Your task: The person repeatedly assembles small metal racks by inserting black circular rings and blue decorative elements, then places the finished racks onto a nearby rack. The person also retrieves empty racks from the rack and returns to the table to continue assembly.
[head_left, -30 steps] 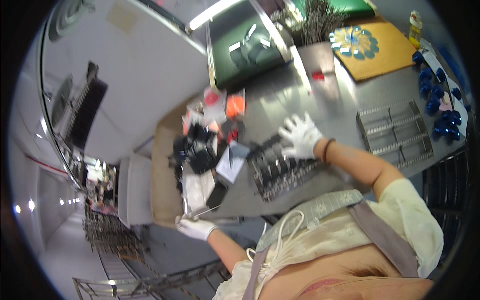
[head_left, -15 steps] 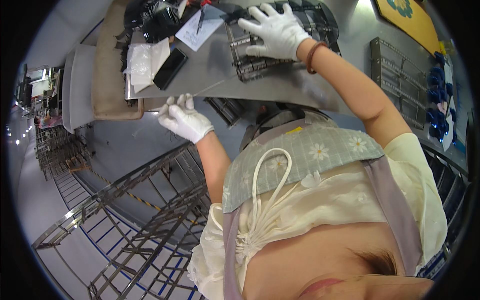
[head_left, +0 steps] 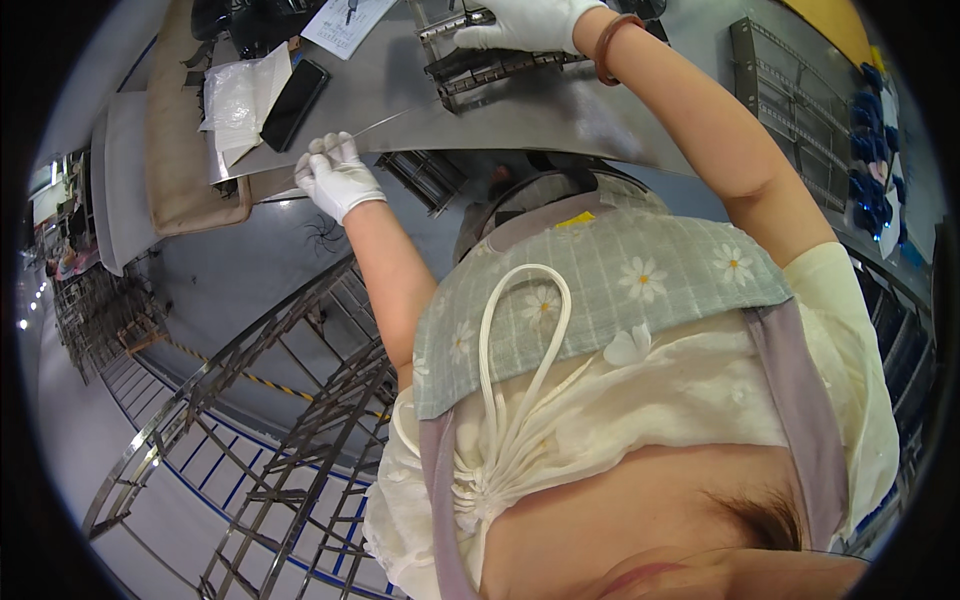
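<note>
My left hand (head_left: 340, 178), in a white glove, is at the near edge of the metal table (head_left: 560, 140). Its fingers are curled together, and a thin, pale wire-like rod (head_left: 385, 122) juts from them toward a dark metal rack frame (head_left: 500, 72). My right hand (head_left: 535, 22), also gloved, lies on top of that frame with its thumb stretched along a bar. The upper edge of the picture cuts off its other fingers. The frame has slotted rails and lies flat on the tabletop.
Left on the table are a black phone (head_left: 296, 105), white plastic wrapping (head_left: 240, 100) and a printed sheet (head_left: 348, 24). A slotted metal rack (head_left: 795, 110) and shiny blue pieces (head_left: 870, 150) stand at the right. Metal racks (head_left: 270, 490) fill the lower left.
The view has shifted, so the table and rack frame sit higher in the picture. My left hand has come slightly closer to the table edge. My right hand stays on the frame.
</note>
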The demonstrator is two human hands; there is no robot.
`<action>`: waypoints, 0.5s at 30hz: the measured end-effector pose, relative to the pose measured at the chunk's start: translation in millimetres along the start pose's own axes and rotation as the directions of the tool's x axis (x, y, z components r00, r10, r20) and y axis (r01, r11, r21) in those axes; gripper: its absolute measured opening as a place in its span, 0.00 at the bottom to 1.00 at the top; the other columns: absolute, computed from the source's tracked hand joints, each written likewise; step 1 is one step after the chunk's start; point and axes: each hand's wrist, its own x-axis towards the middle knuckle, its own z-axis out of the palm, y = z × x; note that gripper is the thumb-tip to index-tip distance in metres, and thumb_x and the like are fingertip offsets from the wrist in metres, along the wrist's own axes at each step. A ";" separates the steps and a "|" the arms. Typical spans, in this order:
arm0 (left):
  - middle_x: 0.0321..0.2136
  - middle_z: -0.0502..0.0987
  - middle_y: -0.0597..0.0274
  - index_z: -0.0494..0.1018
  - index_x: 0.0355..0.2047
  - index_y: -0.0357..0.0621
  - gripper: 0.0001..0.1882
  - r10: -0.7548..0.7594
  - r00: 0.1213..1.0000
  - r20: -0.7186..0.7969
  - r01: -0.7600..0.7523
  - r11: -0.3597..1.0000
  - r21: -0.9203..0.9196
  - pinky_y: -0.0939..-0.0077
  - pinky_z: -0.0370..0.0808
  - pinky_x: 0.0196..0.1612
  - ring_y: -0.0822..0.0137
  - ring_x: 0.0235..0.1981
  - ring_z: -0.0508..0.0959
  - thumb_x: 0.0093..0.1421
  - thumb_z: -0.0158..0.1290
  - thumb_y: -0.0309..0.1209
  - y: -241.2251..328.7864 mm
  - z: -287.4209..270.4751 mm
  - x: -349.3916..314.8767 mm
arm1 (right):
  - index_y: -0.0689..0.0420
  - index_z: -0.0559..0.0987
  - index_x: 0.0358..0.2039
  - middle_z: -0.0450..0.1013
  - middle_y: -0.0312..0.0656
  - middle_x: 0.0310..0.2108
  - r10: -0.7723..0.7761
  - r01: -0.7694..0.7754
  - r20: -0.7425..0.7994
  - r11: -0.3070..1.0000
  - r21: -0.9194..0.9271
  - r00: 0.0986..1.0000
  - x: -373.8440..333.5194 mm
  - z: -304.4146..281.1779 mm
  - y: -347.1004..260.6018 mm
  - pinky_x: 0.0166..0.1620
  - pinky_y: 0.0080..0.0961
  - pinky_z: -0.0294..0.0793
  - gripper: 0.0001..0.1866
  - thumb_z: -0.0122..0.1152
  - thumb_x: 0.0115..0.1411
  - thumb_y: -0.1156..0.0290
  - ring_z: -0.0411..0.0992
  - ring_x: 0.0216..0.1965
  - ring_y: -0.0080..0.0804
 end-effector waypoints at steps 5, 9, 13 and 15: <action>0.43 0.75 0.55 0.64 0.46 0.51 0.05 0.250 0.959 0.132 -0.248 0.968 -0.025 0.54 0.83 0.48 0.58 0.41 0.78 0.73 0.46 0.26 17.9 15.2 -15.9 | 0.50 0.73 0.64 0.67 0.55 0.62 0.003 -0.003 -0.003 1.000 0.019 1.000 -1.2 1.3 -0.5 0.65 0.67 0.58 0.40 0.59 0.59 0.36 0.62 0.66 0.57; 0.46 0.76 0.54 0.66 0.46 0.52 0.04 0.195 0.939 0.285 -0.181 0.981 -0.073 0.53 0.83 0.52 0.56 0.43 0.78 0.74 0.44 0.26 28.8 20.4 -19.8 | 0.50 0.73 0.64 0.67 0.55 0.63 -0.004 0.004 0.014 0.999 0.033 1.000 -2.0 0.2 -0.6 0.65 0.67 0.58 0.40 0.59 0.59 0.37 0.62 0.66 0.57; 0.48 0.76 0.53 0.68 0.46 0.52 0.06 0.170 0.888 0.426 -0.111 0.981 -0.159 0.50 0.82 0.55 0.54 0.46 0.78 0.75 0.42 0.25 31.9 10.6 -15.4 | 0.50 0.72 0.65 0.66 0.55 0.63 -0.001 0.001 0.033 1.000 0.000 0.999 -1.8 0.8 -0.1 0.65 0.65 0.58 0.41 0.57 0.60 0.36 0.60 0.67 0.58; 0.49 0.76 0.53 0.68 0.46 0.52 0.06 0.141 0.904 0.403 -0.070 0.980 -0.186 0.49 0.82 0.55 0.54 0.47 0.78 0.75 0.42 0.25 27.1 3.1 -11.3 | 0.50 0.71 0.66 0.66 0.55 0.64 0.001 0.000 0.042 1.000 -0.002 0.999 -1.6 1.6 -0.4 0.64 0.65 0.59 0.41 0.56 0.60 0.35 0.60 0.67 0.58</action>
